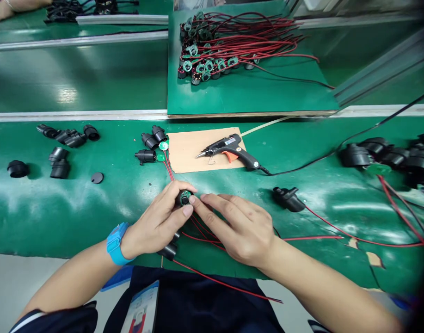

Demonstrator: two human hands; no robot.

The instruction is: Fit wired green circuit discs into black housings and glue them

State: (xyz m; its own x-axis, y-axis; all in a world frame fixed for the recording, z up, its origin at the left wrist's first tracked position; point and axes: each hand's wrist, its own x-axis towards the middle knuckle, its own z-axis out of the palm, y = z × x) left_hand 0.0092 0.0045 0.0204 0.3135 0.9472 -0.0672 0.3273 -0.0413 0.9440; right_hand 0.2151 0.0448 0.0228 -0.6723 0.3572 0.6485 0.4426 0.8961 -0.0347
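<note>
My left hand (166, 210), with a blue watch on the wrist, pinches a small black cylindrical part with a round green circuit board (185, 198) on its top. From the right, the fingertips of my right hand (241, 224) meet the rim of that board. The right thumb is hidden, and whatever those closed fingers hold cannot be seen. Red wires (201, 228) run beneath my hands. Below my left hand lies another black cylindrical part (168, 251) with a red wire.
A glue gun (229, 149) rests on cardboard (186, 150) beyond my hands. Black housings (145, 156) lie beside it, with more housings (355, 156) at right. Several wired circuit-board parts (208, 67) cover a raised green board (253, 97). Another person's hand (2, 10) shows at top left.
</note>
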